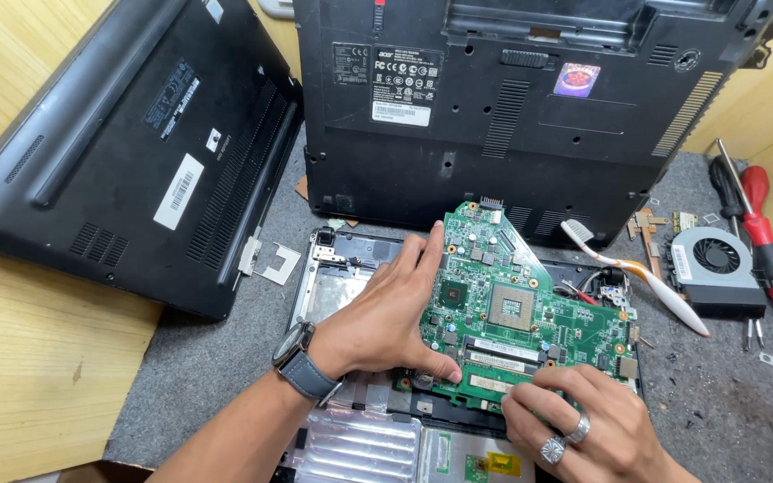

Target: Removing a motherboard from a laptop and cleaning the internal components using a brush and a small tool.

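Observation:
A green motherboard [516, 295] lies tilted over an opened laptop chassis [333, 277] on a grey mat. My left hand [386, 313], with a watch on its wrist, grips the board's left edge, fingers under and thumb near the lower edge. My right hand [574, 420], wearing two rings, pinches the board's lower edge by the memory slots. The chassis below shows silver foil shielding [360, 443].
Two black laptops lie upside down: one at the left [127, 152], one at the back [512, 98]. A white toothbrush [637, 273], a cooling fan [713, 264] and red-handled screwdrivers [767, 241] lie at the right. Small screws and brackets [270, 264] are scattered on the mat [199, 367].

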